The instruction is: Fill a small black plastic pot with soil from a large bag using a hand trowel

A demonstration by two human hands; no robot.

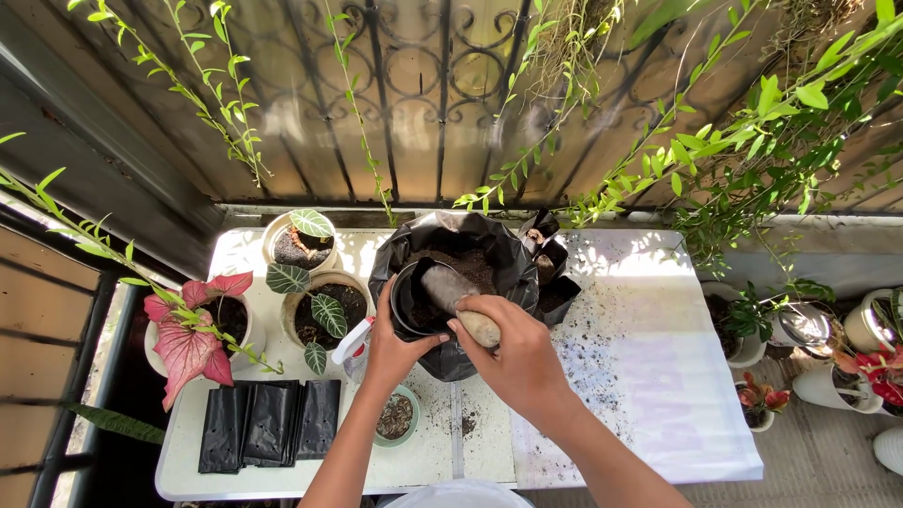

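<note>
Head cam, black soil bag (442, 240), R hand (513, 353) w/ scoop (459, 299)

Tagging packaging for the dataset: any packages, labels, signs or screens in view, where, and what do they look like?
No labels, signs or screens.
Big black plastic soil bag: table centre, open, soil inside; left hand holds a small black grow bag at its mouth, right hand holds a scoop.
Stack of flat black grow bags: front left of white table.
</note>
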